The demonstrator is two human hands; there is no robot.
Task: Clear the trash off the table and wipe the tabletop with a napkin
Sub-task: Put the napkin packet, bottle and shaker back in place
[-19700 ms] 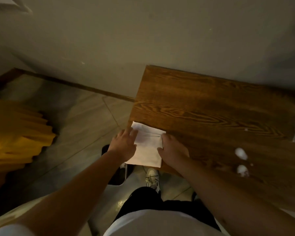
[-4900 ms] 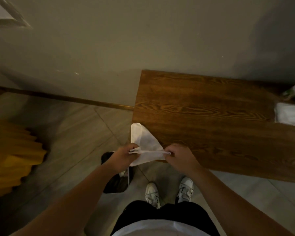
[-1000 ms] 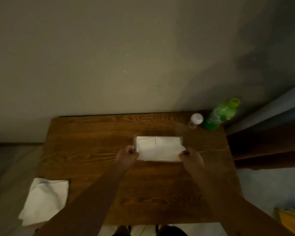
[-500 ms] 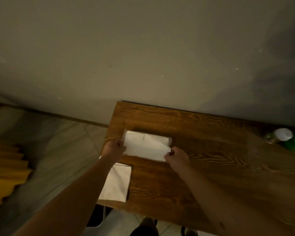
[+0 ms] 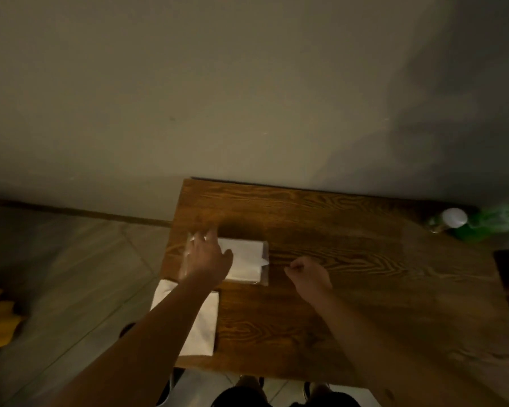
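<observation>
While the left hand [image 5: 207, 259] lies spread on the tissue pack [image 5: 244, 261], the right hand [image 5: 307, 274] hovers curled beside it.

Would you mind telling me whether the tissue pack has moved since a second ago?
Yes. The tissue pack has gone from the middle of the table towards its left edge, next to the folded napkin.

Wooden table [image 5: 350, 304] stood against the wall. White napkin pack [image 5: 244, 261] in clear wrap lay flat near its left edge. Folded white napkin [image 5: 202, 327] lay flat just nearer, at the left front corner.
</observation>
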